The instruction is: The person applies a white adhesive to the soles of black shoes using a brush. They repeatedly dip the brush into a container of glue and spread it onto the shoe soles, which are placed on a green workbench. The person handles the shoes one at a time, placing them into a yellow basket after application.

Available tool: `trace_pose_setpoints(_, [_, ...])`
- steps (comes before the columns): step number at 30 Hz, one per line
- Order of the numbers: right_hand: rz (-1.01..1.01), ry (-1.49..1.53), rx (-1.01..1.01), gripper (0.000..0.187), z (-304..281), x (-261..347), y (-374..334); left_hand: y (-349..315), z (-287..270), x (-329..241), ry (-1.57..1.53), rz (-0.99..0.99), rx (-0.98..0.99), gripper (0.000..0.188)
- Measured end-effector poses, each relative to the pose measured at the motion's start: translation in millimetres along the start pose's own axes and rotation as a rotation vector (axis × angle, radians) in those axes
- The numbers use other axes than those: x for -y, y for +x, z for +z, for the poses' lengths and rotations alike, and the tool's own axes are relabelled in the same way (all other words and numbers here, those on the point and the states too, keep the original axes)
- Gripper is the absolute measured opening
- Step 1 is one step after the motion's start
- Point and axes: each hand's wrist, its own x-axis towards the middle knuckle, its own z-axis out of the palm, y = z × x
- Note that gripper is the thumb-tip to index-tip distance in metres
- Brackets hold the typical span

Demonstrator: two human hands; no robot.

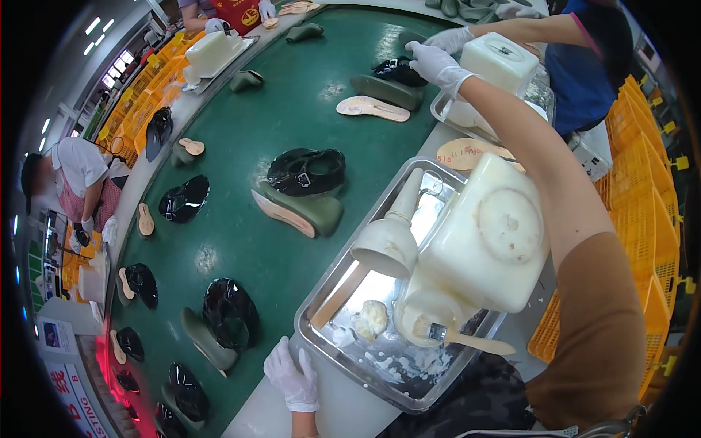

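My left hand point(293, 374), in a white glove, lies near the light table edge at the bottom with its fingers apart and nothing in them. My right arm reaches far forward, and my gloved right hand point(440, 67) is over a black shoe upper point(398, 71) at the top. Its fingers are stretched out and apart, close to the upper; whether they touch it is unclear. Under that upper sits a green wedge sole point(387, 92), with a beige insole point(373, 108) in front. Mid-belt, a glossy black upper with a buckle point(307, 172) rests against a green wedge sole point(310, 208).
A metal tray point(350, 365) holds a tipped white jug point(485, 233), a funnel-shaped white piece point(385, 244) and a glue brush point(467, 340). More shoe parts lie along the green belt point(241, 241). A co-worker's gloved hand point(450, 39) is beside mine. Orange crates point(621, 241) stand right.
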Motion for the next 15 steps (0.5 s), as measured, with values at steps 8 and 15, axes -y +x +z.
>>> trace_pose_setpoints(8, [-0.145, 0.348, -0.016, 0.021, -27.6, 9.3, -53.0, 0.1, 1.7, -2.4, -0.030, -0.019, -0.038, 0.039])
trace_pose_setpoints(15, [-0.809, 0.314, -0.378, 0.017, -96.6, 84.4, -205.6, -0.7, 12.3, 0.3, -0.029, 0.011, -0.121, 0.036])
